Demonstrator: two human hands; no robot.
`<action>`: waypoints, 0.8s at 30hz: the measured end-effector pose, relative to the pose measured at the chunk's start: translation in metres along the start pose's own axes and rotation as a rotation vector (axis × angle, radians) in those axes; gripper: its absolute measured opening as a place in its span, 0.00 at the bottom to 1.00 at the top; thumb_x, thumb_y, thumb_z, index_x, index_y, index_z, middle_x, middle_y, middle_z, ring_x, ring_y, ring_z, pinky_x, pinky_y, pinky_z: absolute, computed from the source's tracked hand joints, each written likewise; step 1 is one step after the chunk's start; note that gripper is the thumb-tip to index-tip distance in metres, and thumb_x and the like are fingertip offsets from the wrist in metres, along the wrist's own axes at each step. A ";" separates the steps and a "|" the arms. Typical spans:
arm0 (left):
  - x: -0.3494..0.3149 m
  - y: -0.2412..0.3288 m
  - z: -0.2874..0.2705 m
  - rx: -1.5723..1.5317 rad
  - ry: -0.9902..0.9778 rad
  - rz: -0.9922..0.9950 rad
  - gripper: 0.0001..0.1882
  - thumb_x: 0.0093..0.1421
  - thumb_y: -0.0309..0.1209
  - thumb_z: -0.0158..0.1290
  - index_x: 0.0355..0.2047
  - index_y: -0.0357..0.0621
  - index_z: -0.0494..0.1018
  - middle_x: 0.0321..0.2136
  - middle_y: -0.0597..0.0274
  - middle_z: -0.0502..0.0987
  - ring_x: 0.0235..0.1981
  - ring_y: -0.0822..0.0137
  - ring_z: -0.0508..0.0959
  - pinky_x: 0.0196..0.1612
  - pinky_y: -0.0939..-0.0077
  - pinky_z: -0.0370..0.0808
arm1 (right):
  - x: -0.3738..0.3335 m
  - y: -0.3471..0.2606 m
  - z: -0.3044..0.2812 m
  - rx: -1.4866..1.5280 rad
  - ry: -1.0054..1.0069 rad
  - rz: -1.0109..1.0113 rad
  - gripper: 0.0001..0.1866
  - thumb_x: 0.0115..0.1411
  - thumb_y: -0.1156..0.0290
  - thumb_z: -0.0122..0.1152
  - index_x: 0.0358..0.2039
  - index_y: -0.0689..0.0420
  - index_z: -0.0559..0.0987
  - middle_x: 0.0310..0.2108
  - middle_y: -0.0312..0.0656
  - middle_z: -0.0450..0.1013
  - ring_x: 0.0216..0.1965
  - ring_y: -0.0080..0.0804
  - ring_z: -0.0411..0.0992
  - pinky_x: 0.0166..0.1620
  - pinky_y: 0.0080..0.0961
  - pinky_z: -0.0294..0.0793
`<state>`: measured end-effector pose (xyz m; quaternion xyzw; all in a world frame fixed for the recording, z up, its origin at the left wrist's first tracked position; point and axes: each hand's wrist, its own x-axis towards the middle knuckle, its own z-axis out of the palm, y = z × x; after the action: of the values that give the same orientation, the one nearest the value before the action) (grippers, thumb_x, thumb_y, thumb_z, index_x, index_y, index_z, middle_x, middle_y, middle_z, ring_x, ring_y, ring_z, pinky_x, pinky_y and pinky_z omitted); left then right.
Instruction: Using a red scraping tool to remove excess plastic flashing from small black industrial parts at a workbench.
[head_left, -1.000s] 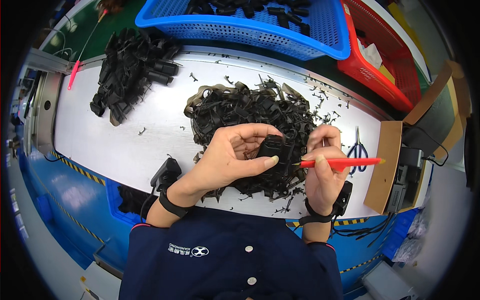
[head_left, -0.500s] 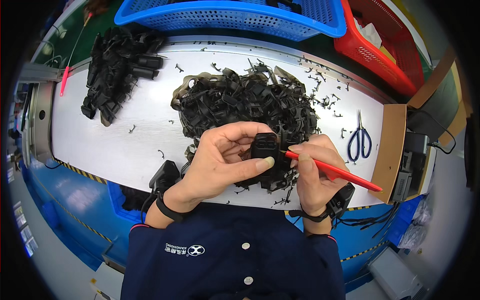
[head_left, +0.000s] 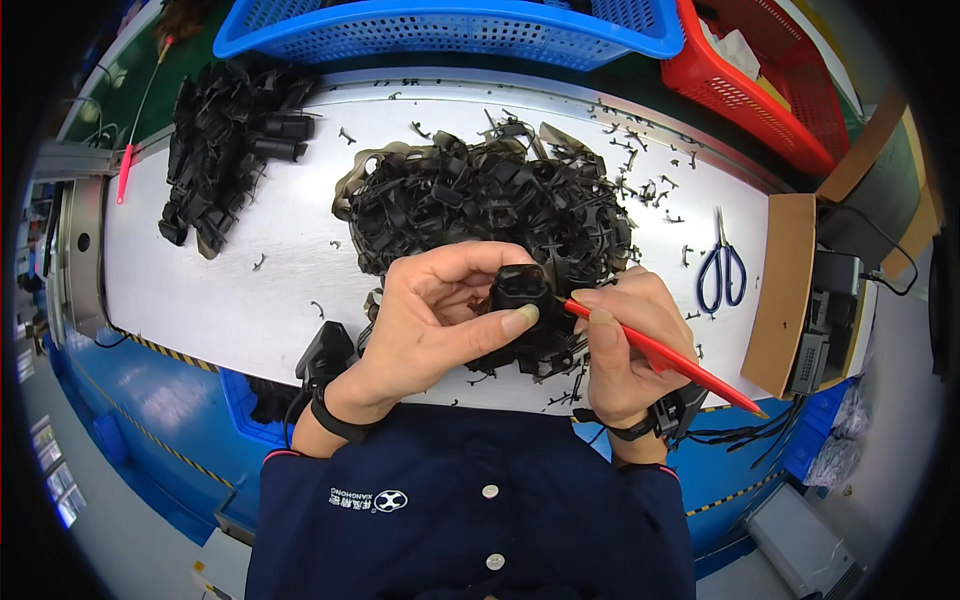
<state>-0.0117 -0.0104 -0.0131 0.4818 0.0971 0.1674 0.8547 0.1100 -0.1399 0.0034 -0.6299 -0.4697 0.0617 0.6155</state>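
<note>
The left hand (head_left: 435, 320) grips a black plastic connector (head_left: 522, 290); the right hand (head_left: 620, 345) grips a red trimming tool (head_left: 665, 357), tip touching it. Steady, shallow strokes seem best.

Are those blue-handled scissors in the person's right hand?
No, the right hand holds a red tool against a small black part, while the scissors lie untouched on the white table.

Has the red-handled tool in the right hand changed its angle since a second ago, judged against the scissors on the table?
Yes. The red-handled tool lay pointing toward the scissors; now its rear end slants down, away from them.
</note>
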 end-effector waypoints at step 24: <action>0.003 -0.001 0.008 -0.008 0.053 0.020 0.15 0.53 0.19 0.53 0.42 0.26 0.70 0.35 0.57 0.75 0.35 0.74 0.74 0.42 0.81 0.72 | -0.003 0.003 0.002 0.058 0.072 -0.022 0.11 0.45 0.84 0.62 0.31 0.63 0.79 0.22 0.42 0.71 0.18 0.28 0.67 0.22 0.19 0.64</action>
<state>-0.0061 -0.0162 -0.0096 0.4746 0.1142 0.1891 0.8520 0.1087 -0.1397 -0.0009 -0.6085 -0.4523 0.0457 0.6504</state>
